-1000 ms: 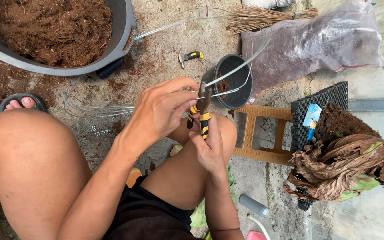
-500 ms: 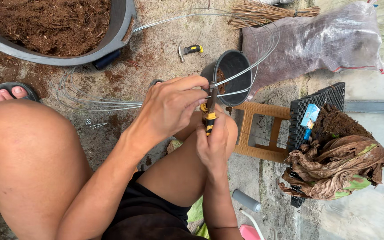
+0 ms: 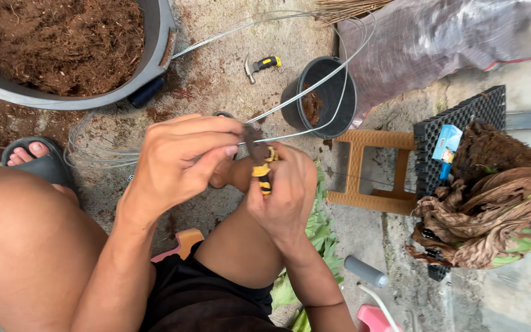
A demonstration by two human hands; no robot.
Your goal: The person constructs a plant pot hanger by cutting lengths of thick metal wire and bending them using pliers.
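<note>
Between both knees, left hand (image 3: pixel 176 163) fingers pinch the grey wire (image 3: pixel 296 92); right hand (image 3: pixel 284 190) fingers are wrapped round yellow-black pliers (image 3: pixel 258 157), whose jaws now sit lower and nearer the left thumb than before. Black pot (image 3: pixel 327 98) beyond; hammer (image 3: pixel 261 64) untouched.

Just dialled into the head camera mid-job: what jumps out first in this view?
At centre, the right hand grips yellow-and-black pliers while the left hand pinches a grey wire at the pliers' tip; the wire loops up past a small black pot. At top left sits a big grey tub of brown fibrous soil. A small hammer lies on the ground between tub and pot.
</note>
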